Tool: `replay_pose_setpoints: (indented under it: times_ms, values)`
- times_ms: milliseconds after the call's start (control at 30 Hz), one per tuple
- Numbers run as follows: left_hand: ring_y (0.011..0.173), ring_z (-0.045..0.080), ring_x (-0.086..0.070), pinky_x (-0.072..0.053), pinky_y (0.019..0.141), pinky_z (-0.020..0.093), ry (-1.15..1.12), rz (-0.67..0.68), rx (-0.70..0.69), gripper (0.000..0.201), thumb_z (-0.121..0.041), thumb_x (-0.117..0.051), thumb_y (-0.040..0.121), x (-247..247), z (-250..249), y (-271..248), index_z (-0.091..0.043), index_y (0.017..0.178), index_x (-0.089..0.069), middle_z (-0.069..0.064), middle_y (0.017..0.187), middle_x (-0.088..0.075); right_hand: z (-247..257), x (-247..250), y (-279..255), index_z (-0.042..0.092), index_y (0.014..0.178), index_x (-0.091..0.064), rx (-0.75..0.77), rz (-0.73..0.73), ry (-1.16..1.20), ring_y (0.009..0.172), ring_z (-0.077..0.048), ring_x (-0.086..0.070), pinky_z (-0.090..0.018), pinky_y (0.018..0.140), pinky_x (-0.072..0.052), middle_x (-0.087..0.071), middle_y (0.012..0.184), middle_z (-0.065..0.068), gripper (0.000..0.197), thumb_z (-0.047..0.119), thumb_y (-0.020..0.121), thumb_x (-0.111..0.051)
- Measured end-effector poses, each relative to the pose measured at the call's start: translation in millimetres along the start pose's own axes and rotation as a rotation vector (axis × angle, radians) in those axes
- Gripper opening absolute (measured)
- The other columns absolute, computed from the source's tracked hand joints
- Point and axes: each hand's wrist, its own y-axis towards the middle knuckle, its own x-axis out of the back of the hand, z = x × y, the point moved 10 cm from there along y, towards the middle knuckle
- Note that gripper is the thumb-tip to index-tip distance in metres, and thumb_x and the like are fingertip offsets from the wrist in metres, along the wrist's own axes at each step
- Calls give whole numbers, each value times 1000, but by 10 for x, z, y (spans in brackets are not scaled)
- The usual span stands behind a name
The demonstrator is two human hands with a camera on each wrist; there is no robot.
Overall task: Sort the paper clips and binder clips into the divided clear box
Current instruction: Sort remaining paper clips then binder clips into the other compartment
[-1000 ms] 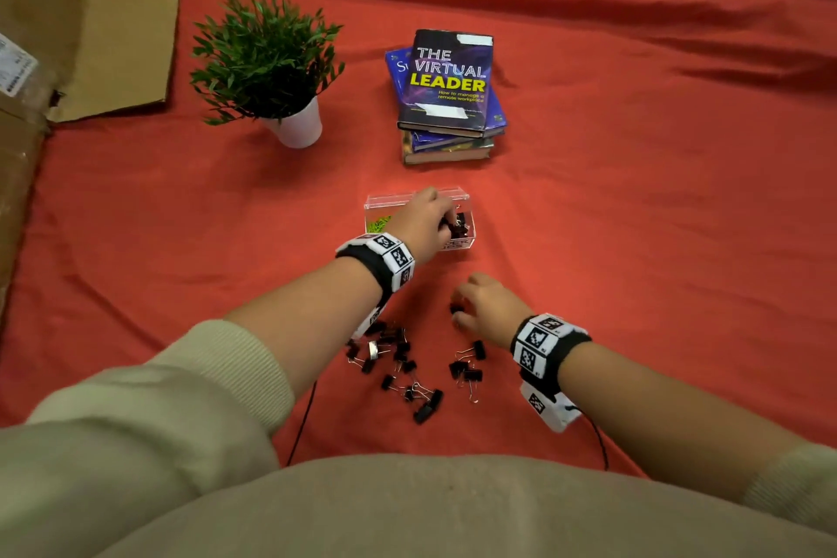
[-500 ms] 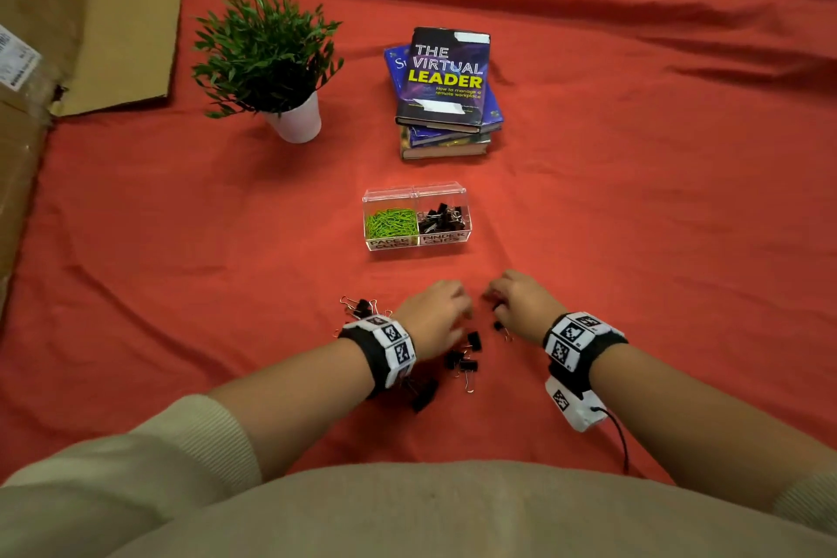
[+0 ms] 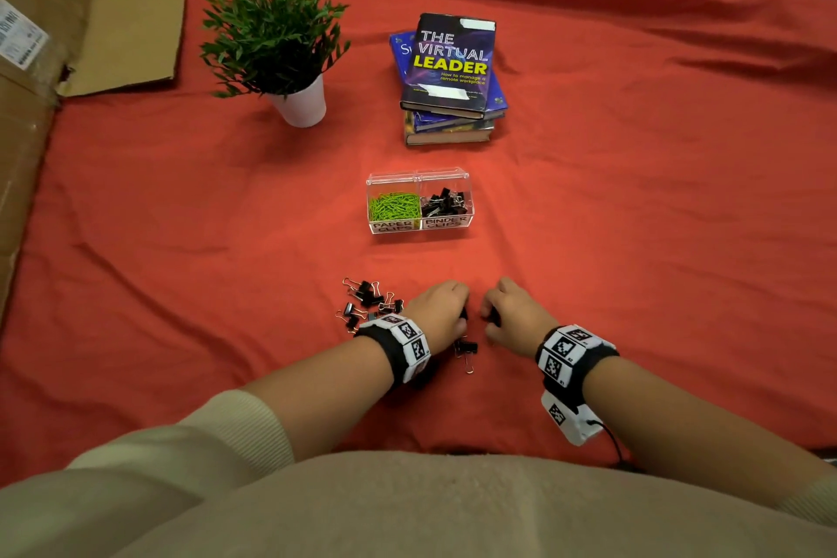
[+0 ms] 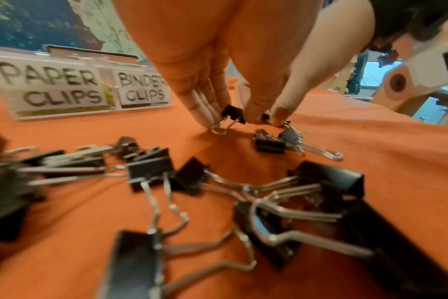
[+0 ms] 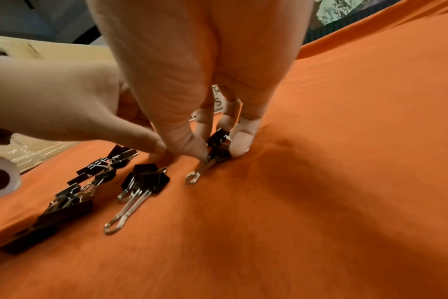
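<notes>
both hands pinch binder clips off the red cloth: left hand (image 3: 441, 308) on one binder clip (image 4: 232, 115), right hand (image 3: 512, 315) on another (image 5: 219, 145). next, probably, carry them to the clear box (image 3: 419, 181), right compartment.

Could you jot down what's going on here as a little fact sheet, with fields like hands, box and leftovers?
Left hand: pinches a small black binder clip on the red cloth
Right hand: pinches another black binder clip
Divided clear plastic box: green paper clips left compartment, black binder clips right compartment
Leftovers: loose black binder clips by left wrist
</notes>
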Motion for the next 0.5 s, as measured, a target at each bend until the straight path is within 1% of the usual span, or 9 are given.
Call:
replay_pose_setpoints:
  times_ms: [67,133,200,300,333,367,433,467,500]
  values:
    - [101,29,-55,-44,83,36,-32,4,-16,29,-19,-60,81,60,81,-52,-10,107,-51,9,110,-55,11,-24,6,11,95,-60,-4,11,31,90,-26,-54,-34,84,-46,-44,101,-7,21,11,75,-64]
    - [100,28,-56,-42,81,33,-50,28,-24,29,-16,-59,82,86,146,-123,-12,109,-51,8,111,-57,26,-33,17,11,94,-61,2,18,56,88,-23,-53,-30,83,-43,-43,95,-2,20,10,75,-64]
    - [101,28,-56,-41,80,31,-44,64,-37,28,-13,-56,83,61,179,-198,-12,110,-52,7,112,-58,56,3,27,11,91,-64,22,-4,89,83,-19,-53,-27,81,-44,-48,90,1,16,8,75,-62]
    - [105,26,-57,-45,84,32,-49,92,-103,31,-12,-53,83,-15,130,-286,-14,114,-53,5,114,-57,74,49,16,12,86,-67,32,-13,161,72,-13,-54,-17,67,-41,-59,79,5,15,5,77,-57]
    - [107,26,-56,-47,86,34,-44,103,-127,35,-12,-52,83,-48,91,-309,-16,118,-53,4,116,-56,73,46,5,12,86,-67,36,0,158,71,-12,-54,-16,65,-40,-59,79,5,16,5,77,-56]
    - [108,26,-56,-47,86,36,-19,116,-142,39,-12,-51,84,-95,60,-323,-18,123,-52,4,118,-55,71,37,-11,13,86,-67,43,14,142,72,-12,-53,-18,68,-41,-59,81,5,16,5,78,-56]
    - [108,28,-56,-46,83,38,74,143,-138,41,-14,-49,88,-178,16,-341,-19,129,-48,6,118,-51,68,4,-52,13,91,-66,60,41,102,78,-15,-55,-28,79,-47,-57,89,0,16,8,78,-60]
    - [107,30,-56,-46,82,40,112,150,-132,40,-16,-49,89,-210,3,-344,-18,129,-47,8,118,-49,69,-25,-81,13,96,-64,66,56,92,83,-17,-55,-30,84,-47,-56,95,-3,19,11,77,-63]
    - [106,32,-56,-46,81,42,134,151,-131,38,-17,-49,90,-232,-7,-342,-16,128,-46,9,117,-47,72,-60,-110,13,102,-62,68,69,89,89,-17,-54,-30,87,-46,-54,100,-5,27,16,76,-68]
